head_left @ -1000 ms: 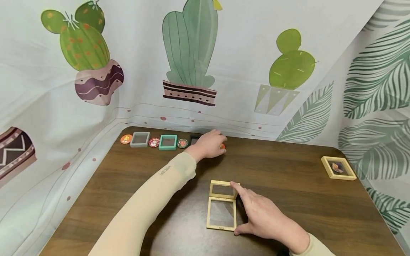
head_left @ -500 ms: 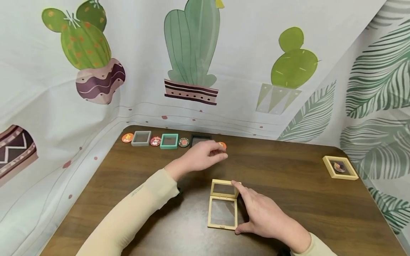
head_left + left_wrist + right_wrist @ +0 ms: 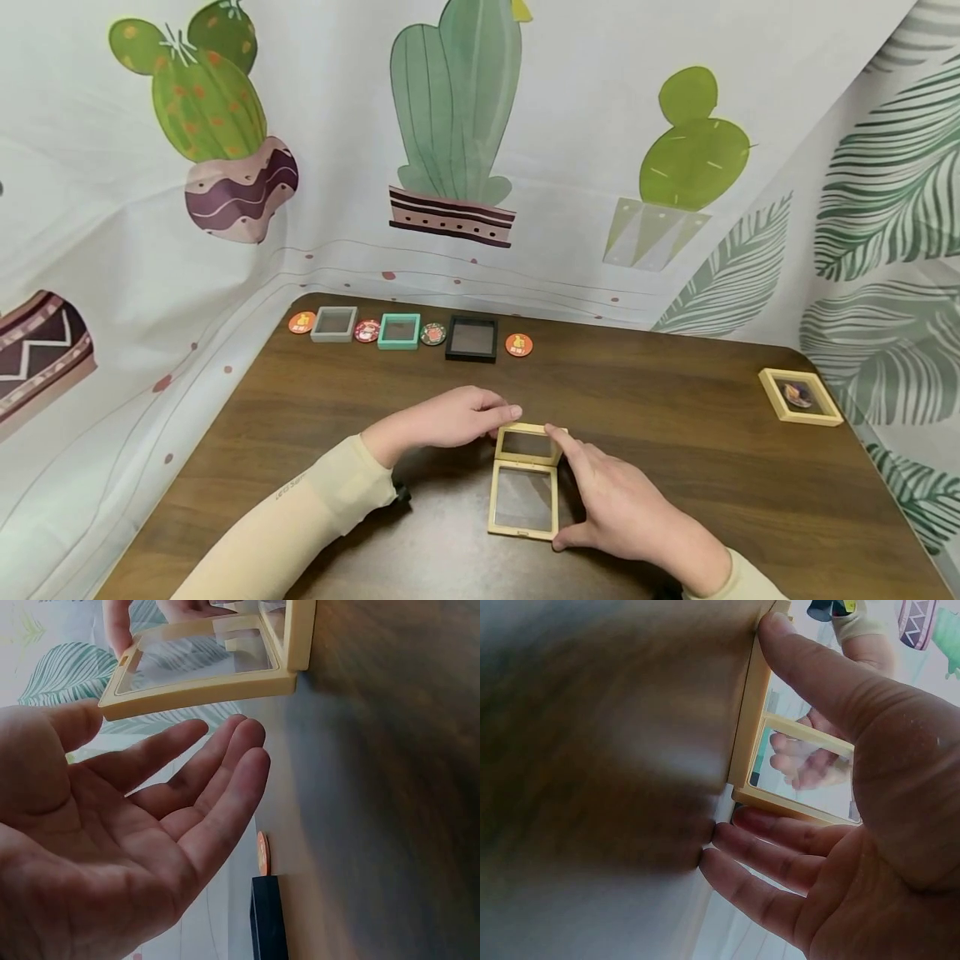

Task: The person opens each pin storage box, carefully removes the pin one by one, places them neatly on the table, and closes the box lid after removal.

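A cream-yellow hinged display frame (image 3: 522, 500) with clear film windows stands open on the table, its lid raised at the far side. My right hand (image 3: 618, 500) holds its right side, the thumb at the near corner of the base and the index finger at the lid's top corner. The other right fingers (image 3: 769, 862) rest behind the lid, by the tabletop. At the lid's left corner is my left hand (image 3: 450, 417), nothing seen in it. In the left wrist view its fingers (image 3: 240, 776) are loosely bent, and its thumb lies at the lid's corner, contact unclear.
Along the back edge sit a grey frame (image 3: 334, 324), a teal frame (image 3: 399, 332) and a black frame (image 3: 471, 338). Round coins, such as an orange one (image 3: 519, 344), lie between and beside them. A cream-yellow frame (image 3: 801, 397) holding a coin lies far right. A printed curtain (image 3: 570, 167) hangs behind.
My left hand has come back from the orange coin at the rear to the raised lid, uncovering the black frame and the coin. My right hand keeps its place on the display frame.
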Available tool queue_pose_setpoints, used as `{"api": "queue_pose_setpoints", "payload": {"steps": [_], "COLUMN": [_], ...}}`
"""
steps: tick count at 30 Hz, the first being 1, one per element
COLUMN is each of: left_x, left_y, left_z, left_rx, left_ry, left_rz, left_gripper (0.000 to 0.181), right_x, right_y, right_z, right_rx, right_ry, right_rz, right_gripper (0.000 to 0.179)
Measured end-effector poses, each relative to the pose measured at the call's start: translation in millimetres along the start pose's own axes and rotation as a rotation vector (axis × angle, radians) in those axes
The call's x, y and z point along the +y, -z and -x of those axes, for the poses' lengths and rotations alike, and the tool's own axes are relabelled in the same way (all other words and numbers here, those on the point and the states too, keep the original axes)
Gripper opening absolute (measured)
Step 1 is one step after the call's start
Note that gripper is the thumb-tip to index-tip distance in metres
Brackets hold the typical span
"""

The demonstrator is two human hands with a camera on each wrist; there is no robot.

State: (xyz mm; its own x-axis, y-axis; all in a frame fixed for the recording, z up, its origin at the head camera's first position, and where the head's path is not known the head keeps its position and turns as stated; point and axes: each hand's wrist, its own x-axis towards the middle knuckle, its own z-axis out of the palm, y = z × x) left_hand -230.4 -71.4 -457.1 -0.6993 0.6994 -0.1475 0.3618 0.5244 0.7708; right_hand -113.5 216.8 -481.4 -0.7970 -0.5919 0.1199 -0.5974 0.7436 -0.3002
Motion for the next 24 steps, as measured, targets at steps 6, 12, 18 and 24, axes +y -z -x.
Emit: {"api": "queue_pose_setpoints", "payload": {"steps": [6, 12, 18, 24], "left_x": [-1.2, -5.4, -10.4, -10.8], "left_y": [-5.2, -8.0, -8.6, -7.3], "left_z": [4.0, 8.4, 11.1, 10.4], "left_rx": [-0.011, -0.025, -0.061, -0.081], "left_ry": [0.042, 0.067, 0.053, 0.011], "left_rz": [0.025, 0.051, 0.077, 0.052], "left_gripper": [0.050, 0.058, 0.060, 0.054], "right_x": [0, 2, 2, 2], "right_y": [0, -1, -2, 0], "right_z": [0.7, 0.7, 0.7, 0.4], "right_rx": [0.000, 0.007, 0.009, -0.004], "right_ry": [-0.004, 0.008, 0.011, 0.004], "right_rz": [-0.001, 0.004, 0.007, 0.004], "right_gripper": [0.144, 0.144, 0.143, 0.140]}}
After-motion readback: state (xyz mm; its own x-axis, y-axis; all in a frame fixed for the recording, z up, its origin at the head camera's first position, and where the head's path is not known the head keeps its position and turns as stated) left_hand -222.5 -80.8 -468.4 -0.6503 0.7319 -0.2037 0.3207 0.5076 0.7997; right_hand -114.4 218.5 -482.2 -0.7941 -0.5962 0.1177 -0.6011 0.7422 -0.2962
